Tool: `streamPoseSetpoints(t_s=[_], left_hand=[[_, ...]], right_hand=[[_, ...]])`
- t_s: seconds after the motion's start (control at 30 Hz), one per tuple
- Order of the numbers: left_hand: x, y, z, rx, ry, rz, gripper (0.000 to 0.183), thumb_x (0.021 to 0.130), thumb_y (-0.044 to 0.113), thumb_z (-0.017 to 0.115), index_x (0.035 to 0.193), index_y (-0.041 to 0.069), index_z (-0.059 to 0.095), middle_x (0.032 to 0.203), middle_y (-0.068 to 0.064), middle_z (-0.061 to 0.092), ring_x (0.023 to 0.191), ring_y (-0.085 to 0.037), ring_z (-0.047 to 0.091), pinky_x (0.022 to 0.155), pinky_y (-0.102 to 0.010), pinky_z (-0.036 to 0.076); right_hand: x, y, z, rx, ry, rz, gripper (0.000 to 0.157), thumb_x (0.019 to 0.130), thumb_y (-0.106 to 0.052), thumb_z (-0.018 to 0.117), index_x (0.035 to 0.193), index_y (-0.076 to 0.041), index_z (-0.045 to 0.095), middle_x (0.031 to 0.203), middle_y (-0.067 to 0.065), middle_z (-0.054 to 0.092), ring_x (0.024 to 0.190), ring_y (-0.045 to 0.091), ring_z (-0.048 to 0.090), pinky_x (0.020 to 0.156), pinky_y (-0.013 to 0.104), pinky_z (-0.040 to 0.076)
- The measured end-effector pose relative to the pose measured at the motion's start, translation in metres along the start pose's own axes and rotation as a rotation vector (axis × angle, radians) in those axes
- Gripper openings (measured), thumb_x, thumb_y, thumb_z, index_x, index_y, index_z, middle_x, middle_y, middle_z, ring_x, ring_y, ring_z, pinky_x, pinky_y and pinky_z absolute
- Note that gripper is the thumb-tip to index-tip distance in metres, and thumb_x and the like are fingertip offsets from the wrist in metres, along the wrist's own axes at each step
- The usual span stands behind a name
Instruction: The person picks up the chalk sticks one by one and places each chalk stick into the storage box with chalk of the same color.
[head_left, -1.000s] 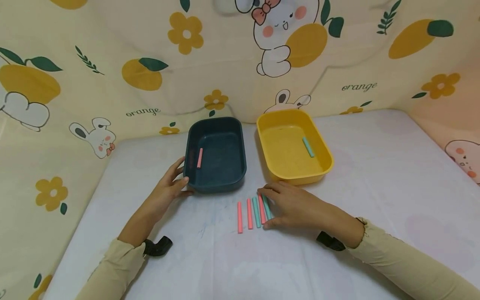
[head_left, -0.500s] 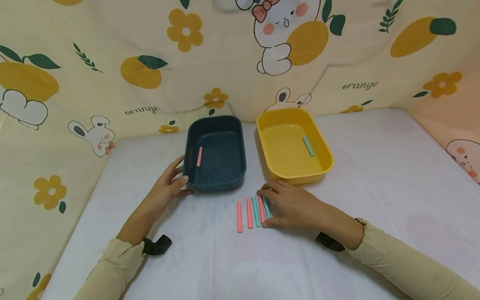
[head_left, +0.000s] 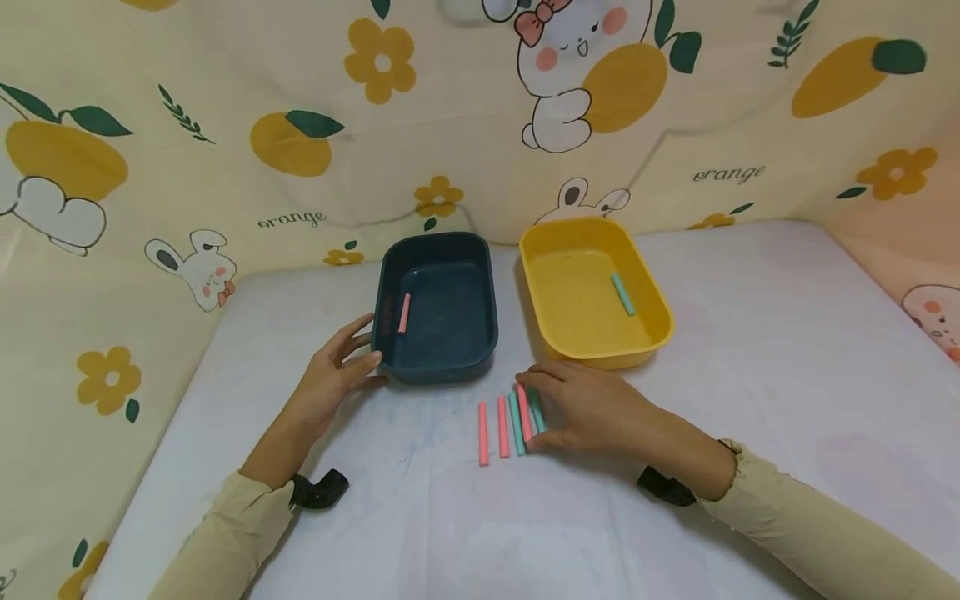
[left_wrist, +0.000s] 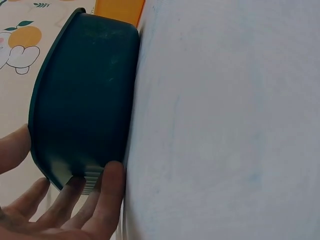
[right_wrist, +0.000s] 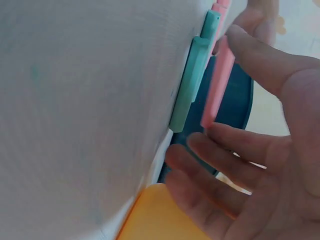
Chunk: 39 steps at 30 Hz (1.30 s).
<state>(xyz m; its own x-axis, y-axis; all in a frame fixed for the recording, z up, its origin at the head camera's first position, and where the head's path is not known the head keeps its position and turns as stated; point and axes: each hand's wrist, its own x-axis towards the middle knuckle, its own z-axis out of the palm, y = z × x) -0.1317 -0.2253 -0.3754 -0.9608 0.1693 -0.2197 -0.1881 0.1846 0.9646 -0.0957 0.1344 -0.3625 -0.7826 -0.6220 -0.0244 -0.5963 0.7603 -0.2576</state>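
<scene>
My right hand [head_left: 592, 408] pinches a pink chalk stick [right_wrist: 219, 90] by its two ends between thumb and forefinger, lifted off the table in the right wrist view. Right beside it lie two green chalk sticks [right_wrist: 187, 92], one [head_left: 537, 410] partly under the hand in the head view. To the left lie two more pink chalk sticks [head_left: 483, 433]. My left hand [head_left: 333, 375] rests against the near left corner of the dark blue tray [head_left: 442, 372], fingers spread along its side and thumb at the rim. A pink chalk stick [head_left: 404, 314] lies inside this tray.
The yellow tray [head_left: 555, 333] stands right of the dark one, just beyond my right hand, with a green chalk stick [head_left: 622, 294] in it. A patterned cloth [head_left: 450, 108] hangs behind both trays. The table [head_left: 420, 517] has a white cover with faint blue marks.
The pink chalk stick between my right thumb and forefinger has come up off the table. My left hand stays at the dark tray. The head view has shifted slightly.
</scene>
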Motion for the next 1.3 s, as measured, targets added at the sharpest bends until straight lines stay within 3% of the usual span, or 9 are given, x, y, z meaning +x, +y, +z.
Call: streamPoseSetpoints(t_s=[0.27, 0.47, 0.73, 0.97, 1.3], left_hand=[[-0.006, -0.001, -0.003, 0.031, 0.023, -0.017, 0.067, 0.099, 0.023, 0.062, 0.157, 0.027, 0.029, 0.158, -0.013, 0.036, 0.129, -0.028, 0.054, 0.099, -0.045, 0.055], [-0.005, -0.001, -0.002, 0.032, 0.017, -0.011, 0.069, 0.099, 0.025, 0.063, 0.157, 0.029, 0.028, 0.159, -0.014, 0.034, 0.136, -0.037, 0.049, 0.101, -0.048, 0.053], [-0.004, -0.002, 0.000, 0.076, 0.013, -0.004, 0.063, 0.099, 0.024, 0.062, 0.155, 0.025, 0.033, 0.156, -0.015, 0.037, 0.129, -0.035, 0.054, 0.098, -0.042, 0.056], [-0.001, 0.000, -0.002, 0.127, -0.021, -0.001, 0.065, 0.100, 0.024, 0.062, 0.156, 0.026, 0.030, 0.159, -0.018, 0.033, 0.136, -0.041, 0.049, 0.102, -0.050, 0.051], [-0.001, 0.003, -0.001, 0.170, -0.028, -0.024, 0.067, 0.100, 0.022, 0.061, 0.157, 0.028, 0.027, 0.160, -0.019, 0.031, 0.138, -0.041, 0.046, 0.103, -0.051, 0.050]], right_hand=[[-0.002, -0.004, -0.002, -0.001, 0.072, -0.099, 0.083, 0.074, -0.063, 0.078, 0.139, -0.016, 0.056, 0.135, 0.000, 0.061, 0.117, 0.018, 0.062, 0.097, 0.036, 0.055], [0.003, -0.009, -0.017, 0.017, 0.076, -0.099, 0.084, 0.075, -0.064, 0.077, 0.142, -0.017, 0.054, 0.137, -0.001, 0.059, 0.120, 0.017, 0.061, 0.097, 0.038, 0.055], [0.015, -0.014, -0.037, -0.002, 0.073, -0.077, 0.083, 0.075, -0.063, 0.077, 0.141, -0.019, 0.054, 0.137, -0.001, 0.060, 0.120, 0.020, 0.062, 0.093, 0.041, 0.057], [0.022, -0.014, -0.046, -0.005, 0.065, -0.064, 0.082, 0.076, -0.063, 0.077, 0.142, -0.020, 0.054, 0.137, -0.002, 0.060, 0.120, 0.019, 0.062, 0.093, 0.039, 0.057], [0.040, -0.018, -0.059, 0.003, 0.035, -0.049, 0.082, 0.078, -0.066, 0.072, 0.145, -0.022, 0.051, 0.139, -0.003, 0.058, 0.100, 0.012, 0.064, 0.081, 0.029, 0.056]])
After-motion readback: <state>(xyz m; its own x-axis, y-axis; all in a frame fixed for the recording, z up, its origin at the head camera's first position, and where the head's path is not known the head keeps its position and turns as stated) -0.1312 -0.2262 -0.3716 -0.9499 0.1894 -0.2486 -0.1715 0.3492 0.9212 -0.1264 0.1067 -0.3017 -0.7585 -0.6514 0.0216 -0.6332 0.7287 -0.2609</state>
